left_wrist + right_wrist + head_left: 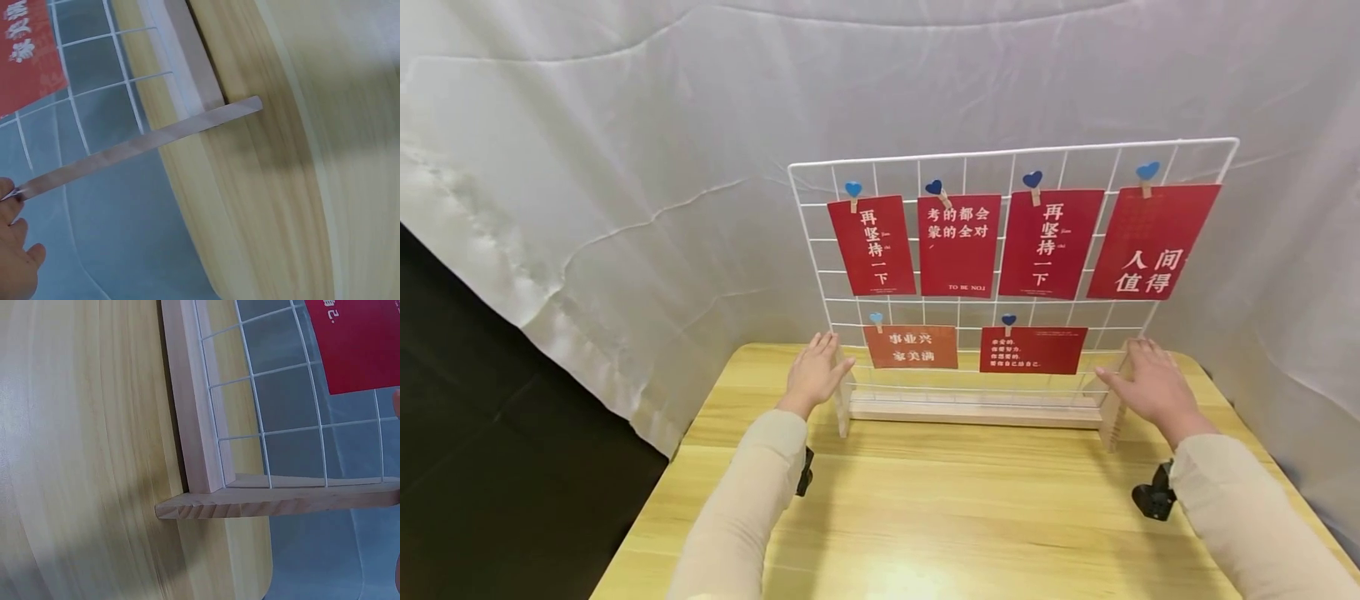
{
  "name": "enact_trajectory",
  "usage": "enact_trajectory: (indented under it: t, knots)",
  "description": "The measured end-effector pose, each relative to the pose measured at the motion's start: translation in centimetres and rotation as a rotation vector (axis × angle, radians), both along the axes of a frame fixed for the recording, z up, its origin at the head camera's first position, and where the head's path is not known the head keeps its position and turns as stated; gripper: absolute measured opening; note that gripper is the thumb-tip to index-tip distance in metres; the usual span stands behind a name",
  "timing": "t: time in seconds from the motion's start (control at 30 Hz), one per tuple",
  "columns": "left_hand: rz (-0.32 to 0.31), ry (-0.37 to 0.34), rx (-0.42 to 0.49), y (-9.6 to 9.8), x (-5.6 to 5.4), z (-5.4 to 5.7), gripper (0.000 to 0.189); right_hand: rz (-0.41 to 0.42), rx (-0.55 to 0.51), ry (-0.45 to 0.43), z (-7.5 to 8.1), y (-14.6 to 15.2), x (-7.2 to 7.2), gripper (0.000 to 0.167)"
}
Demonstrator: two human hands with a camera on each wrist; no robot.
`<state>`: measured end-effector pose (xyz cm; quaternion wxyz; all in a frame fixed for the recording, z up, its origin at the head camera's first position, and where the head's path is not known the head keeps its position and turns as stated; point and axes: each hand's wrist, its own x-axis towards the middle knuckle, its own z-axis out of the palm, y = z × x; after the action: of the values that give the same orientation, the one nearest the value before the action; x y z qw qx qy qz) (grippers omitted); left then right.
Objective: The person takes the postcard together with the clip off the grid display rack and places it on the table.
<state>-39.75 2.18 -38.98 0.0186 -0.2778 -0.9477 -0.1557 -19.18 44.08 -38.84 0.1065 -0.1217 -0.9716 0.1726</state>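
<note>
A white wire grid (970, 312) stands upright in a light wooden stand (973, 414) on the table. My left hand (815, 372) touches the top of the left wooden end piece (144, 142), its fingers fairly straight and thumb spread. At the other side, my right hand (1153, 387) rests against the right wooden end piece (281, 505), thumb toward the grid. Red cards hang in an upper row, among them the rightmost card (1150, 246). Below them hang an orange-red card (912, 347) and a red card (1033, 350). Heart-topped clothespins (1032, 181) clip the cards.
The wood-grain table (940, 517) extends in front of the stand. A pale cloth curtain (647, 183) hangs behind and at the sides. Dark floor (482, 417) lies beyond the table's left edge.
</note>
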Motion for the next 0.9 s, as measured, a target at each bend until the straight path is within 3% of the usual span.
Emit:
enact_trajectory:
  t: [0.23, 0.4, 0.9]
  knots:
    - [-0.011, -0.037, 0.060, -0.4, 0.2, 0.9, 0.058, -0.036, -0.045, 0.004, 0.1, -0.6, 0.6, 0.085]
    - [-0.029, -0.006, 0.149, -0.7, 0.2, 1.7, 0.055, -0.013, -0.069, 0.028, 0.3, -1.4, 1.0, 0.083]
    - [-0.066, -0.019, 0.338, -0.5, 1.3, 5.4, 0.055, 0.049, -0.157, 0.037, 1.1, -5.8, -0.5, 0.079]
